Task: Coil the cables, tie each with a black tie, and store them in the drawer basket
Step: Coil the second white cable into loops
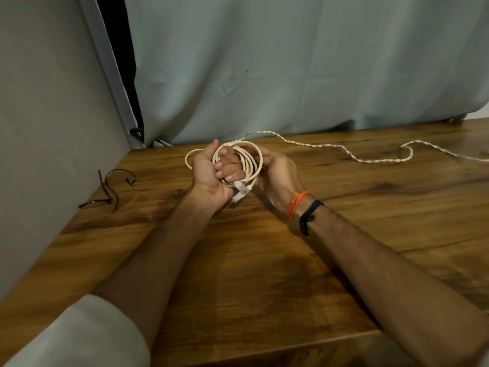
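Observation:
A cream cable [252, 161] is wound into a round coil above the wooden table [264, 260]. My left hand [209, 173] grips the coil's left side, fingers curled through the loops, and the cable's clear plug ends [239, 192] stick out below the palm. My right hand [277, 168] holds the coil's right side from behind. A second, twisted white cable [344, 152] lies loose across the table's far right. Black ties [109, 189] lie on the table at the left.
A grey curtain [291, 62] hangs behind the table's far edge. A pale wall panel [53, 128] borders the table's left side. The table's front edge runs across the bottom right.

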